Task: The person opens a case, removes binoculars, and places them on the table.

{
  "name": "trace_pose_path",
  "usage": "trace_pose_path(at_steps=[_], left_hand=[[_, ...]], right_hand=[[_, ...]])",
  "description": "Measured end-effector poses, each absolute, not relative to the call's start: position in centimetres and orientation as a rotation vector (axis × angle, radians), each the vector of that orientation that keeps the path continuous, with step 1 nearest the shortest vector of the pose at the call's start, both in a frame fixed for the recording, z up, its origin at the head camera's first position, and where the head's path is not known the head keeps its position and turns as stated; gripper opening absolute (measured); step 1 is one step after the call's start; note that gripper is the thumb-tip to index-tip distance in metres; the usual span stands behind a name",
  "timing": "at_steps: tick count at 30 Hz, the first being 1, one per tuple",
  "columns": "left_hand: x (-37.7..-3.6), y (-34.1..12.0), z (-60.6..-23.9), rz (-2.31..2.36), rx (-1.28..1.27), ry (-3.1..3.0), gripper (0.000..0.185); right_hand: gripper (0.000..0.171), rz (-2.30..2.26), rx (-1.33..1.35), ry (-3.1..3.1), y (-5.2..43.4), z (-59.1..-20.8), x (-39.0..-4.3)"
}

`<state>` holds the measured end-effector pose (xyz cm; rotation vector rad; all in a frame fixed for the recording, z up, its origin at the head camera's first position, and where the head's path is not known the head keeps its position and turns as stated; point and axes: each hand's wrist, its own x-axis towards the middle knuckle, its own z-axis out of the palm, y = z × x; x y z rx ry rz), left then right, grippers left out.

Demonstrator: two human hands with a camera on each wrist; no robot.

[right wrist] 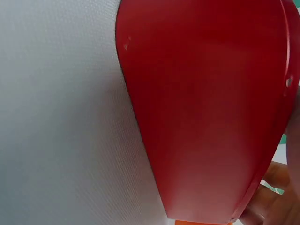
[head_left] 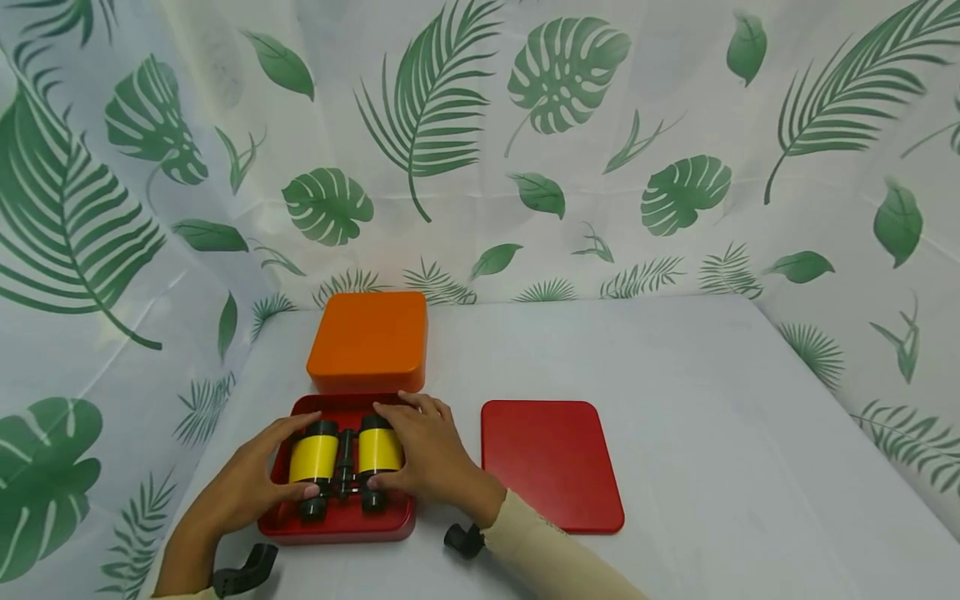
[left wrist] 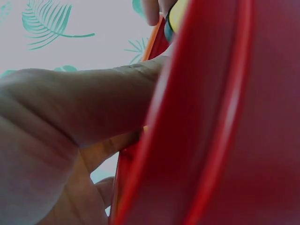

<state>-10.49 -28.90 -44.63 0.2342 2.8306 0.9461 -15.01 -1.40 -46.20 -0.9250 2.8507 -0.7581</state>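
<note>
Yellow and black binoculars (head_left: 345, 454) lie in a shallow red box (head_left: 337, 525) near the table's front left. My left hand (head_left: 258, 467) curls round the left barrel, thumb at its near end. My right hand (head_left: 423, 454) grips the right barrel from the other side. In the left wrist view my left hand (left wrist: 70, 117) presses against the red box wall (left wrist: 225, 117), and a bit of the yellow binoculars (left wrist: 177, 14) shows at the top. The right wrist view is filled by the red box's outer wall (right wrist: 201, 108), with a fingertip (right wrist: 276, 197) at the lower right.
An orange box (head_left: 369, 340) stands right behind the red one. A flat red lid (head_left: 551, 462) lies to the right on the white tablecloth (head_left: 712, 417). Leaf-printed curtains (head_left: 525, 150) close off the back and both sides.
</note>
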Motion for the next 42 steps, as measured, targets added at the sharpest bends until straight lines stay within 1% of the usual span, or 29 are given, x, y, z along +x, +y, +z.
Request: trace_pose_path(at_steps=[7, 13, 17, 23, 27, 32, 36, 42], left_hand=[[-10.6, -28.7, -44.7, 0.94, 0.206, 2.824, 0.098], [-10.2, -28.1, -44.6, 0.912, 0.138, 2.858, 0.097], [-10.0, -28.3, -44.5, 0.857, 0.156, 2.89, 0.092], [-9.9, -28.5, -44.2, 0.781, 0.175, 2.865, 0.097], [-10.2, -28.4, -44.4, 0.783, 0.141, 2.88, 0.099], [-10.2, -28.3, -44.5, 0.828, 0.182, 2.928, 0.096], [-10.1, -28.3, -43.7, 0.825, 0.205, 2.945, 0.094], [-10.2, -28.1, -41.6, 0.824, 0.264, 2.975, 0.094]], right_hand=[[0.09, -0.714, -0.951, 2.872, -1.2, -46.1, -15.2], [0.088, -0.663, -1.032, 2.925, -1.1, -46.1, -15.6], [0.088, -0.645, -1.078, 2.948, -1.1, -46.2, -15.8], [0.084, -0.601, -1.086, 2.93, -0.8, -46.1, -16.1], [0.085, -0.57, -1.097, 2.924, -0.7, -46.0, -16.3], [0.085, -0.615, -1.1, 2.942, -0.5, -46.2, -16.6], [0.086, -0.693, -1.102, 2.948, -0.1, -45.8, -16.5], [0.088, -0.753, -1.063, 2.958, 0.7, -44.1, -15.9]])
